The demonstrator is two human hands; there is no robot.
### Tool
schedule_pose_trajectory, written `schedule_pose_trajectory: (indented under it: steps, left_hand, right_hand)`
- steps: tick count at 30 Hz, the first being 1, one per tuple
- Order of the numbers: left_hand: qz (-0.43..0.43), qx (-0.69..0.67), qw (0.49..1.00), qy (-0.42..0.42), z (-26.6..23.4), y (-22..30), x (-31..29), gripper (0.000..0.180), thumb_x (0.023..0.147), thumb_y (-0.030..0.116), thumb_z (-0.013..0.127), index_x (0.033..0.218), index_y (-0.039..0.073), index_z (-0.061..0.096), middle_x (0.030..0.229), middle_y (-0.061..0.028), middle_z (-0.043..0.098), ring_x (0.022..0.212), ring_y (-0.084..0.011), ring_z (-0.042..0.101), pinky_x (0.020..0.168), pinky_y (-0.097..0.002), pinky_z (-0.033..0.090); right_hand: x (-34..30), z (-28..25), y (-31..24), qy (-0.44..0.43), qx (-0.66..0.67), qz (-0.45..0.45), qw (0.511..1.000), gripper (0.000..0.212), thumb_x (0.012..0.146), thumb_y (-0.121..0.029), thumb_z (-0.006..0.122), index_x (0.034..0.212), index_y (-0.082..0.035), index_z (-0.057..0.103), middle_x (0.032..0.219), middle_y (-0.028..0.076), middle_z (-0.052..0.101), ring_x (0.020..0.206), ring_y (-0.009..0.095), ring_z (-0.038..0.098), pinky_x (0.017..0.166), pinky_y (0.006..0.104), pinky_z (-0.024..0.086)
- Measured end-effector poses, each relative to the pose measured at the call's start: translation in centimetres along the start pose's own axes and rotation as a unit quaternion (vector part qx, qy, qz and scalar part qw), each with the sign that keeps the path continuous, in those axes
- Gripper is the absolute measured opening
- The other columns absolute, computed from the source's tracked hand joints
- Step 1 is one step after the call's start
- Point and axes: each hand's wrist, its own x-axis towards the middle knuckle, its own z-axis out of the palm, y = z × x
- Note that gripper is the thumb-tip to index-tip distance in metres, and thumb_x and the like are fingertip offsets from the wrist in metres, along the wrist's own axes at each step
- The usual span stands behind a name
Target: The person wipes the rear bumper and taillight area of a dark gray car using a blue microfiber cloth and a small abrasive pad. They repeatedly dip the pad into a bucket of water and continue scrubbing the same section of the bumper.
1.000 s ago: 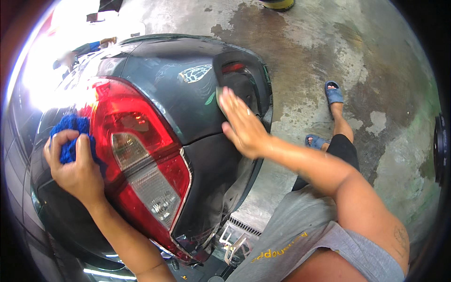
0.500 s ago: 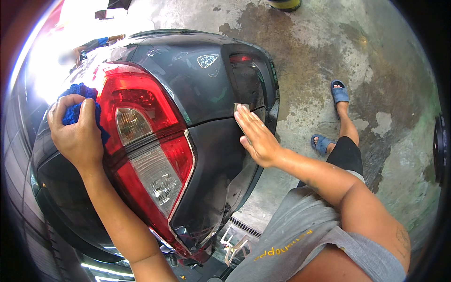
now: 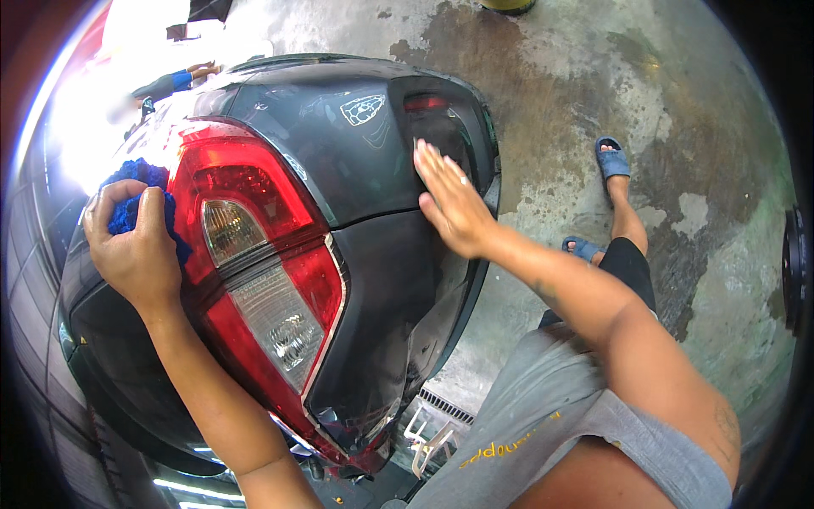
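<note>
My left hand (image 3: 140, 254) grips a bunched blue microfibre cloth (image 3: 136, 182) between thumb and fingers, beside the red and clear tail light (image 3: 246, 246) of a dark grey car. My right hand (image 3: 454, 199) lies flat on the bumper (image 3: 373, 271), fingers stretched out, just above the panel seam. Under its fingertips is a small piece of sandpaper (image 3: 415, 146), mostly hidden by the fingers. White outlined marks (image 3: 363, 110) show on the paintwork to the left of the right hand. The bumper's lower corner looks scuffed.
Another person's arm (image 3: 199, 73) and blue clothing show beyond the car at the far left. Stained concrete floor (image 3: 577, 76) lies to the right, with my feet in blue sandals (image 3: 612, 159). A floor grate (image 3: 447, 405) and a white plastic stool (image 3: 432, 441) are near the front.
My right hand has slid up and slightly left along the bumper with the sandpaper, to beside the recessed reflector. My left hand keeps hold of the cloth, nearly in place.
</note>
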Motion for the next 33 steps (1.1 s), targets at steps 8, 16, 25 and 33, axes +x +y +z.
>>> schedule_pose_trajectory:
  steps: [8,16,25,33]
  left_hand:
    - [0.006,0.008,1.000,-0.009,-0.1,-0.1,0.1,0.013,0.084,0.012,0.080,0.092,0.003,0.075,0.110,-0.0114,0.070,0.109,-0.0276,0.067,0.103,-0.0402,0.050]
    - [-0.009,-0.009,1.000,-0.001,-0.2,0.1,-0.2,0.012,0.085,0.013,0.081,0.094,0.005,0.076,0.110,-0.0117,0.067,0.101,-0.0256,0.068,0.094,-0.0381,0.053]
    - [-0.010,0.013,1.000,-0.010,0.0,-0.7,-0.6,0.013,0.089,0.013,0.079,0.094,0.001,0.076,0.107,-0.0090,0.073,0.105,-0.0236,0.068,0.102,-0.0372,0.050]
    - [0.009,-0.015,1.000,0.019,0.4,-0.1,-0.1,0.010,0.086,0.017,0.083,0.092,0.009,0.081,0.103,-0.0084,0.067,0.076,-0.0175,0.068,0.067,-0.0333,0.054]
  right_hand:
    - [-0.2,0.1,-2.0,0.000,-0.020,0.010,1.000,0.070,0.118,-0.035,0.042,0.173,0.004,0.023,0.181,0.027,0.022,0.168,0.044,0.020,0.137,0.0540,0.019]
    - [0.5,0.2,-2.2,0.003,-0.026,-0.017,1.000,0.070,0.117,-0.032,0.046,0.173,0.004,0.024,0.181,0.029,0.020,0.169,0.044,0.019,0.136,0.0566,0.018]
    - [5.2,-3.8,-0.9,-0.064,-0.088,-0.136,0.985,0.055,0.114,-0.025,0.055,0.164,-0.003,0.048,0.175,0.018,0.041,0.165,0.033,0.034,0.135,0.0543,0.026]
    - [6.1,-3.5,-0.5,-0.166,-0.142,-0.317,0.923,0.069,0.112,-0.038,0.053,0.172,-0.009,0.035,0.182,0.009,0.031,0.170,0.025,0.022,0.138,0.0540,0.016]
